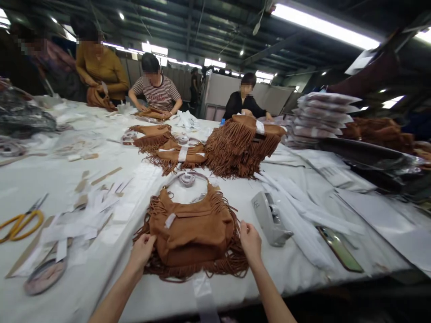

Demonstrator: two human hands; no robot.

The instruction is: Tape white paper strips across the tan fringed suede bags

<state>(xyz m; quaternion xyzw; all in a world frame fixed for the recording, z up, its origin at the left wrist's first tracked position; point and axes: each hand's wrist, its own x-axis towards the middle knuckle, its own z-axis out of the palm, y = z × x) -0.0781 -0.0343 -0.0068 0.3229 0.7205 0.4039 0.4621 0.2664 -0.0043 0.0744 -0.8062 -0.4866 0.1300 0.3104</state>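
Bag (193, 224) right in front of the person: how does it lie?

Flat on the white-covered bench (168, 300), a brown one with a small white tag (170, 220) on its upper face. Its open top points toward the far side, and a wrapped coil (186, 179) lies just beyond that opening

And the left hand (144, 247)?

Its fingers are curled in and touch the bag's left side. I cannot tell whether they pinch anything

Same for the right hand (249, 240)?

Nearly. Its fingers are bent together at the outer edge of the right-hand fringe (237, 249), and I cannot tell whether any strands are caught between them

What stands close by?

A grey tape dispenser (269, 217) just beside the right hand, and a green phone (340, 249) farther right. On the left lie paper strips (76, 224) and yellow-handled scissors (23, 224)

Anything past the bag?

A tall heap of fringed bags (235, 143), with a stack of wrapped packets (319, 114) to its right. Across the bench are co-workers, among them one in a striped shirt (161, 96) and one in a mustard top (112, 69), both with their hands on brown pieces
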